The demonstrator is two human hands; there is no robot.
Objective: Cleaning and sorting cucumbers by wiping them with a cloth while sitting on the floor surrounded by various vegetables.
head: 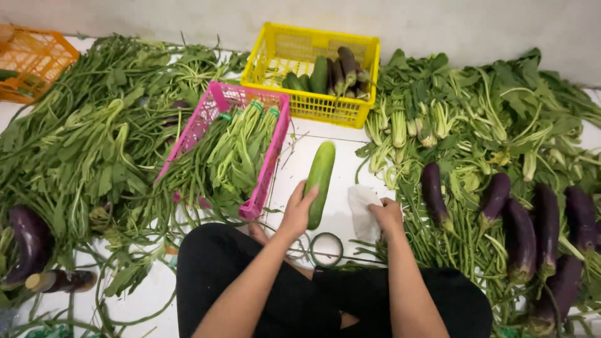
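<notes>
Green cucumber (pixel 320 182) clasped in left hand (pixel 297 211), grip wrapped round its lower end. Right hand (pixel 386 216) pinches white cloth (pixel 362 211), beside tape roll (pixel 326 249) on floor (pixel 313 141).

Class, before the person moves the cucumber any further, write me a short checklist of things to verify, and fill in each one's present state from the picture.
1. Left hand grips the cucumber at its lower end: ok.
2. Right hand rests on the white cloth, away from the cucumber: ok.
3. Yellow basket has room beside the cucumbers and aubergines in it: ok.
4. Pink basket is full of leafy greens, with no space: not ok.
5. Tape roll lies on the floor near the knees, apart from both hands: ok.
6. Cucumber surface is clean: cannot tell.
</notes>
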